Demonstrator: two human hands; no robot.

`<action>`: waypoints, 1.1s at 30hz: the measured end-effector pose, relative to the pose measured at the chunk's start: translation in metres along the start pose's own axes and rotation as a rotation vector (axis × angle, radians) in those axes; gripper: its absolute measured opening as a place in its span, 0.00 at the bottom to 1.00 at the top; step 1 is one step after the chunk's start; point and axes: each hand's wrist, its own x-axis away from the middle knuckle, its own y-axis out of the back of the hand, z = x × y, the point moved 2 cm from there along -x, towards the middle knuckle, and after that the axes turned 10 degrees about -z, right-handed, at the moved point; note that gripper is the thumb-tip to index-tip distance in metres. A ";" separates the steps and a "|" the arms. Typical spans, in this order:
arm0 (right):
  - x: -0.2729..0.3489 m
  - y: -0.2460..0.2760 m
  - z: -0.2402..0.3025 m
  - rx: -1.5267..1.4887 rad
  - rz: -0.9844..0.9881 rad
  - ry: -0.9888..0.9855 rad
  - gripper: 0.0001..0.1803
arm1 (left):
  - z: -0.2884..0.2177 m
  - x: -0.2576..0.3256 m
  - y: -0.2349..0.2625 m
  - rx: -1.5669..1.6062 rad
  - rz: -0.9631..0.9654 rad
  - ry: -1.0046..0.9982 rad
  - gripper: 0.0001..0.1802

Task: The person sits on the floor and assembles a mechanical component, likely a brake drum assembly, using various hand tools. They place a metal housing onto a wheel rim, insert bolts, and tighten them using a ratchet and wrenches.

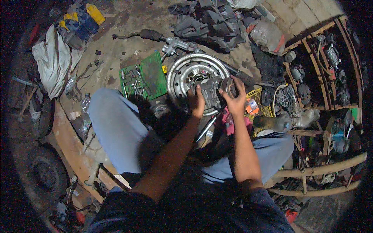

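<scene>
Between my hands is a grey metal compressor (211,94) with a round pulley (228,87) at its right end, looking like one from a car's air conditioner. My left hand (197,101) grips the body's left side, thumb up. My right hand (236,99) wraps around the pulley end. Beneath the compressor lies a silver steel wheel rim (175,77) on the ground; I cannot tell whether the two touch. A pink cloth (230,123) shows beside my right wrist.
Left of the rim sits an open green tool case (154,73) with sockets. A steering rack (180,46) lies behind the rim. Rightward are a yellow crate (254,95), a plastic bottle (272,123) and wooden shelves (314,58) of parts. A tyre (46,171) is at far left.
</scene>
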 end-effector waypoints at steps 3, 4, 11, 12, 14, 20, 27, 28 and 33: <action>0.001 0.001 0.002 0.018 -0.055 0.025 0.38 | -0.004 0.000 0.000 -0.084 -0.044 0.011 0.31; 0.000 -0.009 0.015 -0.031 -0.039 0.026 0.36 | 0.024 -0.022 0.002 -0.045 -0.124 -0.051 0.31; -0.002 -0.017 -0.012 -0.279 -0.197 -0.202 0.32 | -0.060 -0.020 0.031 0.088 -0.014 -0.394 0.24; -0.001 -0.022 -0.017 -0.245 -0.248 -0.205 0.23 | -0.050 -0.025 0.029 0.149 -0.002 -0.394 0.24; -0.001 -0.033 -0.028 -0.364 -0.255 -0.278 0.23 | -0.034 -0.038 0.036 0.154 0.006 -0.332 0.25; 0.013 -0.055 -0.069 -0.415 -0.397 -0.571 0.25 | 0.002 -0.045 0.028 0.156 -0.067 -0.378 0.27; 0.021 -0.053 -0.138 -0.461 -0.372 -0.638 0.27 | -0.010 -0.037 0.023 -0.159 -0.116 -0.614 0.25; 0.027 -0.059 -0.110 -0.606 -0.339 -0.854 0.29 | -0.013 -0.038 0.037 -0.214 -0.037 -0.467 0.23; 0.023 -0.031 -0.133 -0.486 -0.297 -0.679 0.30 | -0.056 -0.007 0.032 -0.255 0.057 -0.489 0.17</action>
